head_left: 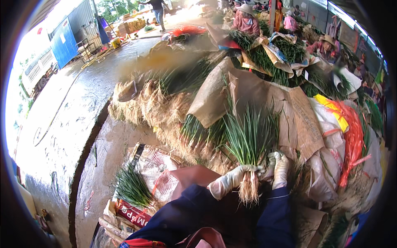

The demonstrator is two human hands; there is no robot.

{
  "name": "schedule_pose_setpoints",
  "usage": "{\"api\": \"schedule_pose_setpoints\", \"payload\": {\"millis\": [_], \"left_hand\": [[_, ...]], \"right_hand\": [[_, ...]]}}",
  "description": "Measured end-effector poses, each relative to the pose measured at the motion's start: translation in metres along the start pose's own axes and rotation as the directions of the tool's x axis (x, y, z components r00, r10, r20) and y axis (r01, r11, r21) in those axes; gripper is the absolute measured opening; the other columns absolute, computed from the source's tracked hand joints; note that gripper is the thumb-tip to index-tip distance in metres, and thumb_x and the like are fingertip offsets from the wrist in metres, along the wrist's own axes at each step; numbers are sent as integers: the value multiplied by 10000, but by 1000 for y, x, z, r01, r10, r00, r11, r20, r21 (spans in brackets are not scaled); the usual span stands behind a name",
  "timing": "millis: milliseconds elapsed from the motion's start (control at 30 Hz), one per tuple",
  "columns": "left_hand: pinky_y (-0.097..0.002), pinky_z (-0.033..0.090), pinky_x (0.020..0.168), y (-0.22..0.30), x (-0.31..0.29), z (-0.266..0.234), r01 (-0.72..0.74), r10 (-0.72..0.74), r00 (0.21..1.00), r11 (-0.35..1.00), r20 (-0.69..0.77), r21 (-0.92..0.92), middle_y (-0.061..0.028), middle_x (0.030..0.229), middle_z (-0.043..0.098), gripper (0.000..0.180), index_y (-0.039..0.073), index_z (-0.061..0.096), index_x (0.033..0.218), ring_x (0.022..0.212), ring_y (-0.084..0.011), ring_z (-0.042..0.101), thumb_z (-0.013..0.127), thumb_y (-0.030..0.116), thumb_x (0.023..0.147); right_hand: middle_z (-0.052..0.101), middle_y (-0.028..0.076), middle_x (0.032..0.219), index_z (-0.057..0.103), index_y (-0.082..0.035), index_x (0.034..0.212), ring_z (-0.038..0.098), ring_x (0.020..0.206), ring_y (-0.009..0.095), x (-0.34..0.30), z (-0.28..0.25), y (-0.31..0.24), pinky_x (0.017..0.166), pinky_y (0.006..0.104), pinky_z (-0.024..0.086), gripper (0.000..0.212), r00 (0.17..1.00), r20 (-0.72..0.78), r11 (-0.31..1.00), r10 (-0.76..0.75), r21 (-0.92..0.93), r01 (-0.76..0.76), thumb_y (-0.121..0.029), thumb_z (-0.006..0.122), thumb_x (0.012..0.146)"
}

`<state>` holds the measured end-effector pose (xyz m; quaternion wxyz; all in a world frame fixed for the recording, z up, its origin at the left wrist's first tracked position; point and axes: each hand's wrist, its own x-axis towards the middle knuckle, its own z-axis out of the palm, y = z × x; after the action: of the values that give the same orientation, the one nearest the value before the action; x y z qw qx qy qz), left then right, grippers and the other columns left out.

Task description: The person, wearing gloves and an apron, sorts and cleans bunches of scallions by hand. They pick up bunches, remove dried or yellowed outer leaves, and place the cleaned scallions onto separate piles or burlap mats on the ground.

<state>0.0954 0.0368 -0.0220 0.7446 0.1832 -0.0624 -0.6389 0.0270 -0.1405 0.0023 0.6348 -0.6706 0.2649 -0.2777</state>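
A bunch of spring onions (247, 142) stands upright in front of me, green leaves up and pale roots hanging down. My left hand (227, 181), in a whitish glove, is closed round its lower stalks just above the roots. Close beside the bunch on the right is my right hand (280, 168), also gloved, with its fingers curled in; what they hold, if anything, I cannot make out. Behind the bunch, more spring onions (202, 134) lie partly under a brown paper sack (211, 97).
A tied bundle of spring onions (133, 187) rests on printed sacks (155, 165) at my left. A large root-end heap (149, 105) spreads ahead. Red plastic strips (352, 138) hang over sacks on the right. A hatted co-worker (247, 20) sits far back; wet concrete floor (62, 136) lies left.
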Motion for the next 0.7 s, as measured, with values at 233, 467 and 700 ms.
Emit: {"api": "schedule_pose_setpoints", "payload": {"millis": [233,467,700], "left_hand": [[-296,517,678,-14,-1,16,-5,5,1000,1000,-4,-12,-79,872,644,299,-20,567,1117,719,-162,609,544,116,851],[-274,502,713,-17,-13,28,-198,188,975,977,115,78,-77,906,649,284,-4,585,1090,814,-165,609,550,100,828],[-317,545,646,17,-24,30,-55,76,996,925,39,-375,-119,1011,618,351,-24,508,1126,741,-183,615,565,51,787]], "right_hand": [[579,23,690,586,-42,919,510,558,113,-17,1,0,506,266,422,336,887,334,945,318,-189,-268,-372,591,859],[553,-26,708,548,-56,798,506,582,60,-30,-7,-31,498,220,449,171,901,414,990,133,-101,-99,-196,581,890],[637,76,760,600,-13,936,577,659,161,-18,-59,12,603,297,452,255,756,450,722,476,-690,-45,-252,534,877]]}}
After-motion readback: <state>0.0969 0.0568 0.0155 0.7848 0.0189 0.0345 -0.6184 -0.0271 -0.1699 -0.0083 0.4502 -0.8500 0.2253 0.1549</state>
